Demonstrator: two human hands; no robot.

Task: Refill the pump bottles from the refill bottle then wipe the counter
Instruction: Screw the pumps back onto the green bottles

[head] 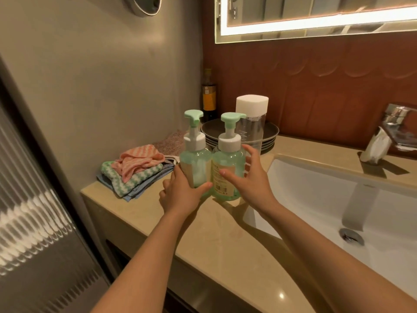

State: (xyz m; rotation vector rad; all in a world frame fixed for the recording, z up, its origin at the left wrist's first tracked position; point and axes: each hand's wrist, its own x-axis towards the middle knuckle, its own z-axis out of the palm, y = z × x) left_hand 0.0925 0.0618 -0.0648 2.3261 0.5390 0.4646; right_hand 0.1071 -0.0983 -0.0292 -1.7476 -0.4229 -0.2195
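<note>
Beige counter (pixel 225 245): left pump bottle (pixel 195 163) tight in left hand (pixel 180 195), right pump bottle (pixel 228 166) against slack, splay-fingered right hand (pixel 250 184).

Warm, dimmish light comes from the strip-lit wall mirror (pixel 316 23) at upper right. Soft shadows stretch toward the camera across the glossy beige stone counter (pixel 225 249), which bears a small glare spot. The left translucent green pump bottle (pixel 196 159) looks smeared; edges bend.
</note>
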